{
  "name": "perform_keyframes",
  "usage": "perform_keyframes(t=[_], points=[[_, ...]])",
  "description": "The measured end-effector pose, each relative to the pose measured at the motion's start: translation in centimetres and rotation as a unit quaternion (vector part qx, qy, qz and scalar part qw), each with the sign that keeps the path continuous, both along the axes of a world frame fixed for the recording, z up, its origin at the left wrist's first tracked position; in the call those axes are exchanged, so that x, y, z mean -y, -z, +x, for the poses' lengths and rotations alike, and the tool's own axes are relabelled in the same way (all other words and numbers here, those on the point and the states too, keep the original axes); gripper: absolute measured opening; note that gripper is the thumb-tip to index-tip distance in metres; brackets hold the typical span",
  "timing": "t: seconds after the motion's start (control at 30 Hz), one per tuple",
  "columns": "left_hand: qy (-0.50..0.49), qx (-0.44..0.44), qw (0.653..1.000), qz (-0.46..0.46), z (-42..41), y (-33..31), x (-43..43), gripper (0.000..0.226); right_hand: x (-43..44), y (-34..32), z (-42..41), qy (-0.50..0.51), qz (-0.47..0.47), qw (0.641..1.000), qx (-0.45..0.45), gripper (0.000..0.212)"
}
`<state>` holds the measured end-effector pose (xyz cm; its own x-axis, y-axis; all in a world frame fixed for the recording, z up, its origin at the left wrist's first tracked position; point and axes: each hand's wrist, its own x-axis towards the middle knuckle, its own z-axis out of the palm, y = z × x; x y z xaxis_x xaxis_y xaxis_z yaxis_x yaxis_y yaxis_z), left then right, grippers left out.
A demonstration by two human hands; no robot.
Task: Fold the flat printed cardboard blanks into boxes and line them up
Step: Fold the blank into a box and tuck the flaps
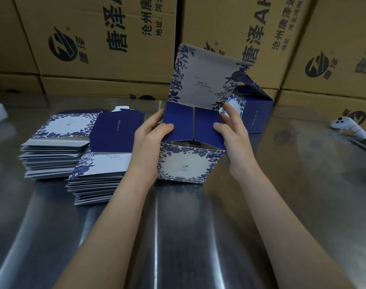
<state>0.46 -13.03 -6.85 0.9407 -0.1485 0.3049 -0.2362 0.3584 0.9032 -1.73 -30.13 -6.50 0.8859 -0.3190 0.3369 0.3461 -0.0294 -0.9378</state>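
On table (178, 230), left hand (150, 137) and right hand (234, 134) grip box (188, 163) — perhaps half-folded.

A shiny steel table (178, 226) carries it all. Between the left hand (148, 132) and right hand (234, 130) an open box (186, 163) stands on it. Left of the left hand lie two stacks of blanks, far stack (53, 151) and near stack (94, 180), side by side. Beyond the right hand stands a blue box (259, 113). Well right of that hand lie a white controller (348, 127) and a dark flat thing (365, 143).
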Motion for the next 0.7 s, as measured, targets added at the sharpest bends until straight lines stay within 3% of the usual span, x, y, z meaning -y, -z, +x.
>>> perform_keyframes(t=[0.3,0.47,0.7], points=[[-0.040,-0.028,0.998,-0.030,0.11,-0.02,0.05,0.037,-0.23,0.25,0.06,0.011,-0.013,0.999,0.032,0.035],[-0.058,0.005,0.998,-0.035,0.03,0.01,0.04,0.048,-0.38,0.33,0.07,-0.002,-0.009,0.999,0.036,0.023],[-0.069,0.069,0.994,-0.041,0.14,0.29,0.06,0.057,-0.36,0.46,0.19,-0.003,-0.057,0.998,0.031,0.024]])
